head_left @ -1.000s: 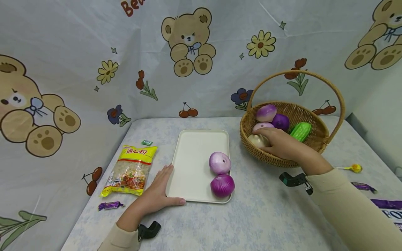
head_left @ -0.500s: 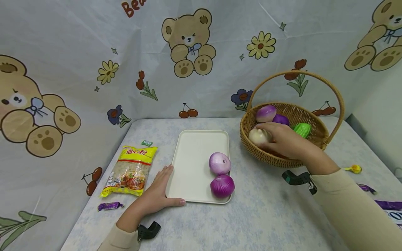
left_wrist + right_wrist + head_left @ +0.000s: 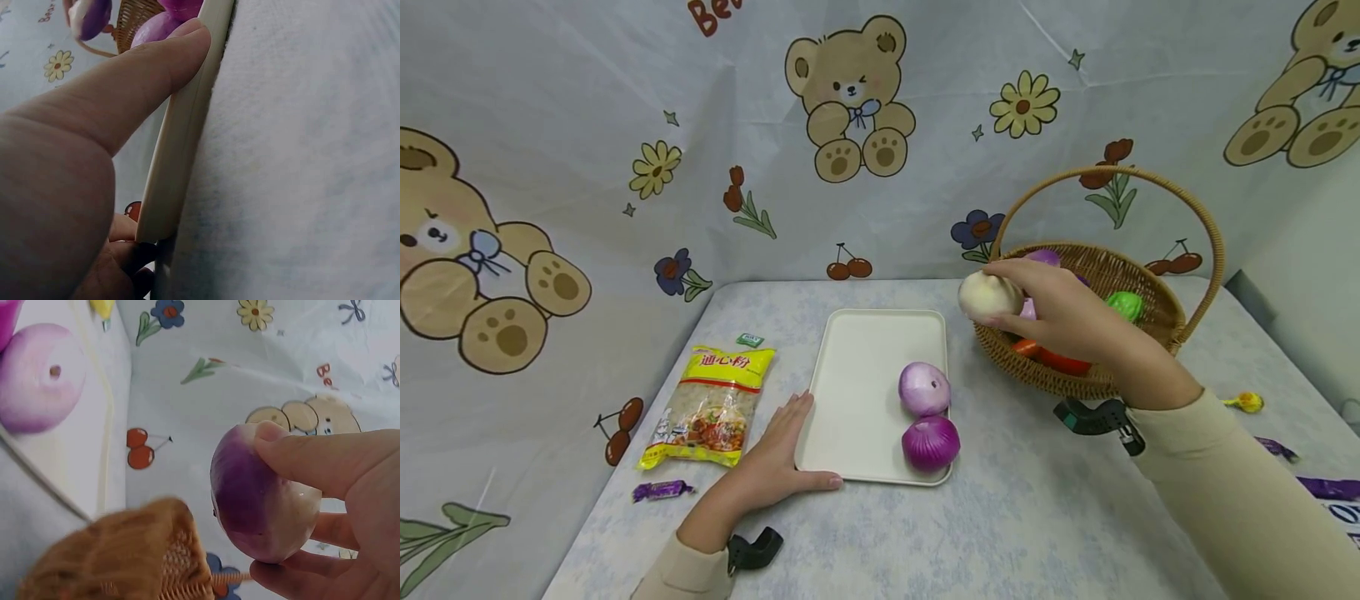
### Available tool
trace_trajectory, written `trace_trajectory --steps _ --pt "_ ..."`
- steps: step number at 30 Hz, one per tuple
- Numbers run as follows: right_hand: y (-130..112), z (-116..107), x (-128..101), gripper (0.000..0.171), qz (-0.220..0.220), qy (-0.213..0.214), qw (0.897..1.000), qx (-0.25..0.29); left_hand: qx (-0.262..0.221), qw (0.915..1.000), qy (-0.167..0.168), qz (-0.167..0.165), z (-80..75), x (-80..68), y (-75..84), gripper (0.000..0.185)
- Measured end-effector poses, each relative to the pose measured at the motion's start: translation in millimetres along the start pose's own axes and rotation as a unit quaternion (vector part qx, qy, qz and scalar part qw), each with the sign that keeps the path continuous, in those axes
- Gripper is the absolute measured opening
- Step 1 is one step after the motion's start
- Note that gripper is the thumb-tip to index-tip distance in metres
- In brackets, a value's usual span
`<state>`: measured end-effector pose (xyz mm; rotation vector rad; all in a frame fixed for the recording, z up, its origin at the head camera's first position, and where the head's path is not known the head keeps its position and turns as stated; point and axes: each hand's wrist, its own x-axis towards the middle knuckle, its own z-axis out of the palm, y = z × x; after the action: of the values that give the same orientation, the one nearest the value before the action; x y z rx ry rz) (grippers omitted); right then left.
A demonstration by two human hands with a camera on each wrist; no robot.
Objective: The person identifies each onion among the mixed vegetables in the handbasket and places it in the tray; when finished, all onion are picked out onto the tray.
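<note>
In the head view my right hand (image 3: 1060,308) holds a white-and-purple onion (image 3: 990,297) above the left rim of the wicker basket (image 3: 1052,385). The right wrist view has the thumb on top of this onion (image 3: 259,494) and fingers beneath it. My left hand (image 3: 775,462) lies at the near left corner of the white tray (image 3: 861,392), fingers along its left side. Its thumb (image 3: 156,69) rests on the tray's near rim in the left wrist view. A pale purple onion (image 3: 924,389) and a dark purple onion (image 3: 931,444) sit on the tray's right side.
Inside the basket are purple vegetables, a green one (image 3: 1125,305) and a red one (image 3: 1063,362). A yellow pasta bag (image 3: 711,408), a green packet (image 3: 749,340) and a purple wrapped candy (image 3: 662,490) lie left; a lollipop (image 3: 1247,403) lies right.
My right hand has gripped the white-and-purple onion and lifted it up and left out of the basket, uncovering the red vegetable. The left hand and tray have stayed put.
</note>
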<state>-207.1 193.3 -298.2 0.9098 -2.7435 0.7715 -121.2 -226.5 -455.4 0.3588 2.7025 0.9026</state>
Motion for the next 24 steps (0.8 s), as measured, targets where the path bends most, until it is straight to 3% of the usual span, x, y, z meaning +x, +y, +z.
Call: trace_trajectory --steps 6,11,16,24 --pt "-13.7 29.0 19.8 0.063 -0.052 0.006 0.999 0.014 -0.001 1.0000 -0.002 0.002 -0.6 0.4 -0.6 0.139" --pt "-24.3 61.1 36.4 0.063 -0.055 -0.003 0.998 0.026 -0.004 1.0000 0.000 0.000 -0.6 0.6 -1.5 0.139" --pt "-26.8 94.3 51.0 0.061 -0.037 -0.003 0.999 0.023 0.000 1.0000 0.003 0.009 -0.5 1.3 -3.4 0.140" --pt "-22.5 129.3 61.1 0.059 0.041 0.011 0.999 0.034 0.005 0.9998 0.009 0.016 0.1 1.2 -4.4 0.141"
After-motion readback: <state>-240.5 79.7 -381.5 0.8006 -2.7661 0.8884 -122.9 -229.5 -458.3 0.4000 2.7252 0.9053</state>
